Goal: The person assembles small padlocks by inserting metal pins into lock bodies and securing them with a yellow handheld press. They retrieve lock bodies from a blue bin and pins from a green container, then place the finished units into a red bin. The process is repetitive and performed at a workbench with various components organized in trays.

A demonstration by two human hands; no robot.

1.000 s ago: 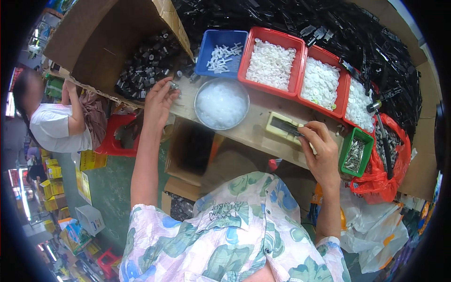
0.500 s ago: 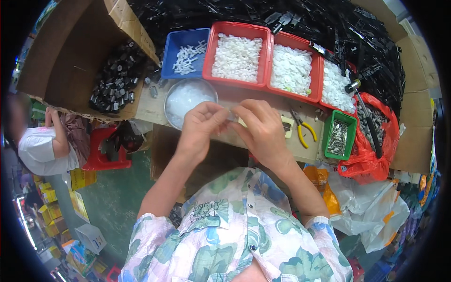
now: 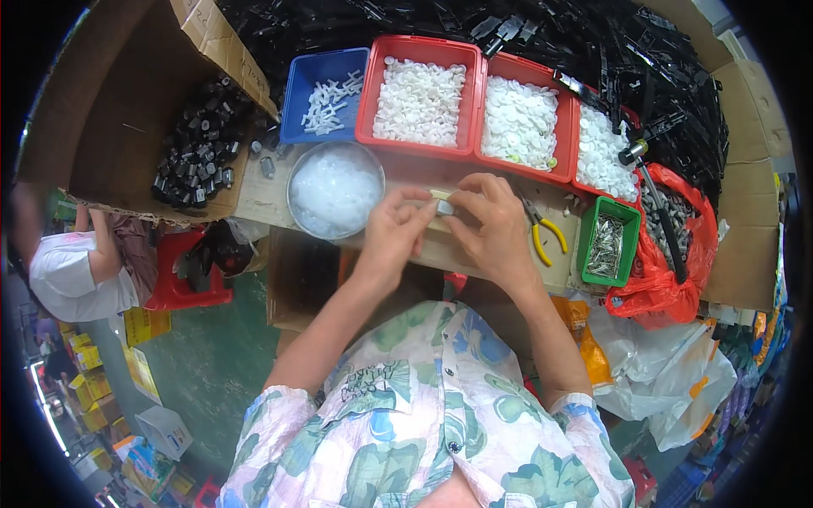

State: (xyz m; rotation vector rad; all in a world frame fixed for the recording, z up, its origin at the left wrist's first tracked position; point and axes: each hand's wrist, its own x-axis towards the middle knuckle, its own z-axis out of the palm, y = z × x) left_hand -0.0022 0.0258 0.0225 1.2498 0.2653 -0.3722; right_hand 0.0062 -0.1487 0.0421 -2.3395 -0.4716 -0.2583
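Left hand [image 3: 395, 230] and right hand [image 3: 491, 224] partly hide a small, seemingly metal piece [image 3: 445, 207]; the black heap [image 3: 567, 46] runs past the top edge; a co-worker's head [image 3: 24, 216] is blurred.

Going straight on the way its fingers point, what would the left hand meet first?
Most likely the small grey piece at the fingertips of the right hand, then that hand itself; depth is hard to judge from this view.

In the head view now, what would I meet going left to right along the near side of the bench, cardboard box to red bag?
Open cardboard box → round bowl → left hand → small silvery piece → right hand → yellow-handled pliers → green bin → red plastic bag.
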